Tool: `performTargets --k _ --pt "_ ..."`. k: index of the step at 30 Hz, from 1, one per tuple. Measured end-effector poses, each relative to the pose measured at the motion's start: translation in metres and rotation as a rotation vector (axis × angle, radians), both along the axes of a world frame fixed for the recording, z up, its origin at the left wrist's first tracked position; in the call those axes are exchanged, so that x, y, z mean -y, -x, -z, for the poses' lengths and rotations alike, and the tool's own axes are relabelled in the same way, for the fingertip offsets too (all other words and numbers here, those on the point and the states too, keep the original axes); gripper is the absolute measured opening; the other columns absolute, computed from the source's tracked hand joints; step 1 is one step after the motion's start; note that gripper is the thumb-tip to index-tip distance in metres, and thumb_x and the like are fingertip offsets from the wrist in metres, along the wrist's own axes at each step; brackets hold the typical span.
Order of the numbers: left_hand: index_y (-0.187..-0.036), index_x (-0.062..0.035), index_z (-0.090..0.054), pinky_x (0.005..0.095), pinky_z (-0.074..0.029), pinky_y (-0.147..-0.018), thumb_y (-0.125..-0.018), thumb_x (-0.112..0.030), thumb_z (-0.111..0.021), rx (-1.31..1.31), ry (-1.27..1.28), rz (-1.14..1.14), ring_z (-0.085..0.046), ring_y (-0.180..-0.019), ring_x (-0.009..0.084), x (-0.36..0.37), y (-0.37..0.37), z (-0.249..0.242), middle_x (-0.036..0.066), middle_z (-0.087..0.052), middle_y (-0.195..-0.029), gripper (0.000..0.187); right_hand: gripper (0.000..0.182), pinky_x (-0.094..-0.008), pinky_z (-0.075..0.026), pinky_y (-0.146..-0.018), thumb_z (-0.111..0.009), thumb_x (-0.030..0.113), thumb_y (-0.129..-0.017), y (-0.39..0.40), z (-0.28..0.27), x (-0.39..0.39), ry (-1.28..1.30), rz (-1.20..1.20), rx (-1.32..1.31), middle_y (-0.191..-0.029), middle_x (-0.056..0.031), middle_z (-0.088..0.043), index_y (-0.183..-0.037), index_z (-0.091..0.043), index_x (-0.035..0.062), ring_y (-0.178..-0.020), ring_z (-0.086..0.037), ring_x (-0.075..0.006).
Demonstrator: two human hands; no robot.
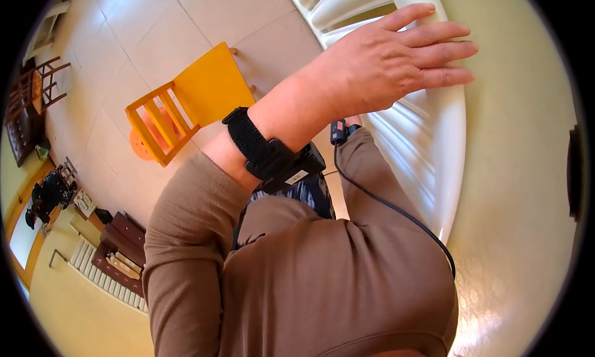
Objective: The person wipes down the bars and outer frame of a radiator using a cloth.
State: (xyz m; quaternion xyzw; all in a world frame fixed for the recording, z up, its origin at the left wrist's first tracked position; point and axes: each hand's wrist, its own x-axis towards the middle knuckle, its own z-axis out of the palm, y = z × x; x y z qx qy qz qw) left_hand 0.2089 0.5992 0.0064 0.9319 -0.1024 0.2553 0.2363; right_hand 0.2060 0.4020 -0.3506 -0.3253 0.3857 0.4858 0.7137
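Note:
My left hand [409,56] is stretched out with its back to me and its fingers extended. It overlaps the top edge of a white ribbed radiator [455,152], with the fingertips against the pale wall [520,109] in this view. The thumb is hidden. Around the left wrist sits a black strap [248,137] carrying a black box [294,171]. My right hand [353,120] shows only a sliver beyond the left forearm, close to the radiator's ribs, and its fingers are hidden. A small black device [338,132] with a cable sits at that wrist.
A small yellow wooden chair [214,84] stands on the tiled floor [124,66], with an orange round object [142,145] behind its slatted back. Farther left are a dark wooden chair [46,87], a brown padded seat [118,245] and another white radiator [87,261].

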Motion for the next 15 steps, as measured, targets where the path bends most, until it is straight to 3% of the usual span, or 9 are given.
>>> performTargets --k 11,14,15 --pt "-0.125 -0.0205 -0.045 0.0369 -0.017 -0.108 -0.082 -0.01 -0.046 0.008 -0.191 -0.134 -0.026 -0.13 0.0138 0.004 0.014 0.006 -0.003 -0.036 -0.138 0.045 0.037 -0.0399 -0.047 -0.085 -0.051 0.013 -0.081 0.015 -0.011 -0.009 0.14 -0.297 0.094 -0.105 -0.0156 -0.058 -0.113 -0.049 -0.0048 -0.095 -0.057 -0.0253" --pt "-0.124 -0.0169 -0.046 0.0378 -0.023 -0.105 -0.08 -0.007 -0.046 0.015 -0.185 -0.181 -0.029 -0.129 0.017 0.01 0.026 0.006 0.003 -0.038 -0.136 0.044 0.038 -0.0396 -0.048 -0.084 -0.053 0.014 -0.081 0.014 0.001 0.012 0.198 -0.39 0.111 -0.106 -0.0147 -0.058 -0.114 -0.05 -0.0035 -0.095 -0.057 -0.0244" --pt "-0.118 -0.0153 -0.05 0.0366 -0.032 -0.097 -0.075 -0.003 -0.051 0.033 0.022 -0.185 -0.039 -0.12 0.0205 0.016 0.032 0.004 0.005 -0.044 -0.128 0.045 0.038 -0.0395 -0.048 -0.084 -0.054 0.014 -0.08 0.011 0.005 0.019 0.217 -0.417 0.11 -0.106 -0.0143 -0.058 -0.114 -0.05 -0.0031 -0.095 -0.057 -0.0241"
